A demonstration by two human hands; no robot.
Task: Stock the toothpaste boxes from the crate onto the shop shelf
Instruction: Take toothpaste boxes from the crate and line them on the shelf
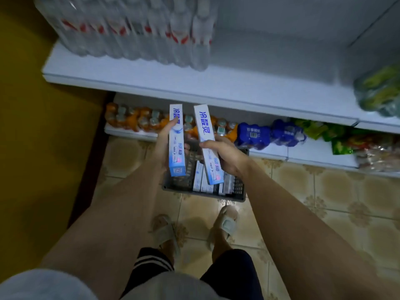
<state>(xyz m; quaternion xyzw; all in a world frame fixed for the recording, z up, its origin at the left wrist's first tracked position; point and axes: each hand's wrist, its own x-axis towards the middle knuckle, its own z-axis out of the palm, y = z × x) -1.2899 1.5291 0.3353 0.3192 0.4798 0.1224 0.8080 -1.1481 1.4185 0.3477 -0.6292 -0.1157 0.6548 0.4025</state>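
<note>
Head view: person stands over a crate, both arms stretched forward and down.
Left hand (162,146): curled around a long white-and-blue toothpaste carton (177,140), thumb across its front, carton held lengthwise above the crate.
Right hand (227,156): closed around a second white-and-blue toothpaste carton (208,144), fingers wrapped from the right, carton tilted slightly left.
Crate (240,191): dark grey slatted plastic, on the floor just before the feet; more toothpaste cartons (202,180) lie inside, exact number unclear.
Shelf (238,89): white, middle part bare; wrapped clear water bottles (134,31) at left, green packs (378,92) at right.
Lower shelf: orange drink bottles (134,120), two blue wrapped packs (253,135).
Floor (324,202): beige patterned tile.
Count: two cartons in hand, one each.
</note>
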